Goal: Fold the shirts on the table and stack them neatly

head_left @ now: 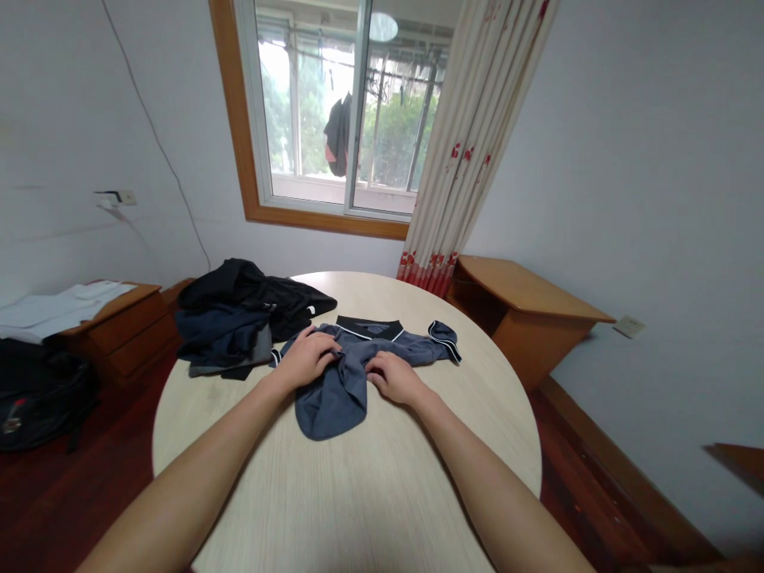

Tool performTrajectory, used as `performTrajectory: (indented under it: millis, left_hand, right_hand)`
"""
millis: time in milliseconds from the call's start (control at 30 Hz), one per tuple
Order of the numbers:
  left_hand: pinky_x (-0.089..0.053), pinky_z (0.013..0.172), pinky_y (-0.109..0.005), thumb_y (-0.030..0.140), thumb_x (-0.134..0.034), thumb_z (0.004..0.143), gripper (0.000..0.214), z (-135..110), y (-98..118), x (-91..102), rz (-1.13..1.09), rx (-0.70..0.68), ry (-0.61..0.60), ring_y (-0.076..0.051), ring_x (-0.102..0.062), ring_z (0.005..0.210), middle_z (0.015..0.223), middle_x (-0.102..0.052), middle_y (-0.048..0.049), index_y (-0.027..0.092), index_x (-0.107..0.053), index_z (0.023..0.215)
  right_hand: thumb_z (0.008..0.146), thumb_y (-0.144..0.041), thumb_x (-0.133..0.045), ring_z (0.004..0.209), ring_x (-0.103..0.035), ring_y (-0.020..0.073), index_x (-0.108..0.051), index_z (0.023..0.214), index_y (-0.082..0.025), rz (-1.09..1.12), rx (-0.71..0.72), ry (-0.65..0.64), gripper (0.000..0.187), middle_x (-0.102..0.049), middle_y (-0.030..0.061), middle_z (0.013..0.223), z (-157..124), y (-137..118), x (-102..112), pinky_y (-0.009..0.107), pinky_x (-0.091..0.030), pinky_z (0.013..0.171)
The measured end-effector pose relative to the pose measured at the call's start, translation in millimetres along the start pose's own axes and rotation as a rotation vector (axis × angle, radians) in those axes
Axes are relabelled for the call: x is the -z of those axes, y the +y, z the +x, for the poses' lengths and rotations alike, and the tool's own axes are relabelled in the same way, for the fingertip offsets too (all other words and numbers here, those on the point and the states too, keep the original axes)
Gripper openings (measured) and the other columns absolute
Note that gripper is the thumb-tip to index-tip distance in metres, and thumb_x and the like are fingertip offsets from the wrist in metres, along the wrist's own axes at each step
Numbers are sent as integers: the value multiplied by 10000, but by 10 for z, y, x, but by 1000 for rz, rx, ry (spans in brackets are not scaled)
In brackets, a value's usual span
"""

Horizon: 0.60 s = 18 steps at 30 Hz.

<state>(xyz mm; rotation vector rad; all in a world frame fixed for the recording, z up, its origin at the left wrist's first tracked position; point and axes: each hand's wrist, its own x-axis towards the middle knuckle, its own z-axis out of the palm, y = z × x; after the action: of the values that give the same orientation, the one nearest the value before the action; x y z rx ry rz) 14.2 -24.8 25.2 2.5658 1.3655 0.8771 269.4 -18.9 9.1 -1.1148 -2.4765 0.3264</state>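
Note:
A grey-blue polo shirt (334, 398) with a black collar and white-trimmed sleeves lies crumpled in the middle of the round pale wooden table (358, 493). My left hand (307, 358) rests on the shirt's left side, its fingers curled into the cloth. Close beside it, my right hand (394, 376) pinches a fold of the same shirt near its middle. The two hands are a short gap apart.
A heap of dark clothes (244, 314) lies on the table's far left. A low wooden cabinet (119, 322) stands at left with a black bag (41, 398) on the floor. Another wooden cabinet (519, 306) stands at right, under a curtain (471, 143) and window.

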Motion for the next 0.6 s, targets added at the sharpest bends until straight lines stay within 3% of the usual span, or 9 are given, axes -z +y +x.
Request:
performTrajectory:
  millis: [100,167,233,333,400,500,600]
  left_hand:
    - [-359,1128,-490,254,-457,919,256,5,13,53,20,51,94,-241,-680,987,1005,-764,-59,228,-708,962]
    - [-469,990,-434,282,-438,924,269,-2,5,111,39,129,181,-262,-679,943,967,-753,-92,210,-695,950]
    - [-507,837,-385,310,-425,926,276,-15,-21,186,43,226,288,-277,-679,896,917,-738,-110,198,-676,961]
    - [-481,735,-341,347,-408,938,278,-37,-68,295,9,315,444,-260,-669,805,840,-713,-90,201,-643,960]
    - [-462,702,-318,374,-414,936,268,-47,-91,340,-25,341,514,-241,-654,757,795,-692,-69,209,-624,914]
    - [-432,653,-296,407,-450,910,254,-52,-123,358,-87,385,576,-219,-624,692,728,-655,-41,217,-589,815]
    - [-412,619,-282,436,-488,880,268,-45,-193,356,-180,439,659,-197,-589,650,676,-616,-17,218,-554,738]
  right_hand:
    - [860,-131,-588,872,-592,205,-688,813,-188,-13,-3,-4,124,-655,60,891,11,-53,7,308,-434,787]
    - [859,-156,-571,827,-578,188,-633,788,-193,106,30,56,101,-636,43,865,2,-12,52,294,-429,760]
    - [899,-261,-535,783,-561,179,-590,824,-206,300,0,265,108,-617,25,834,-13,111,133,290,-434,738]
    - [908,-464,-487,746,-535,183,-553,884,-221,490,-220,734,252,-585,8,790,-35,390,278,293,-435,708]
    - [846,-549,-508,718,-525,188,-547,879,-222,509,-377,872,330,-569,2,752,-48,557,345,296,-429,679]
    - [760,-555,-564,629,-496,177,-566,850,-213,460,-485,762,354,-541,-13,675,-69,657,365,298,-398,613]
    - [752,-488,-597,559,-446,151,-584,845,-206,416,-432,654,297,-485,-46,607,-85,580,343,286,-364,564]
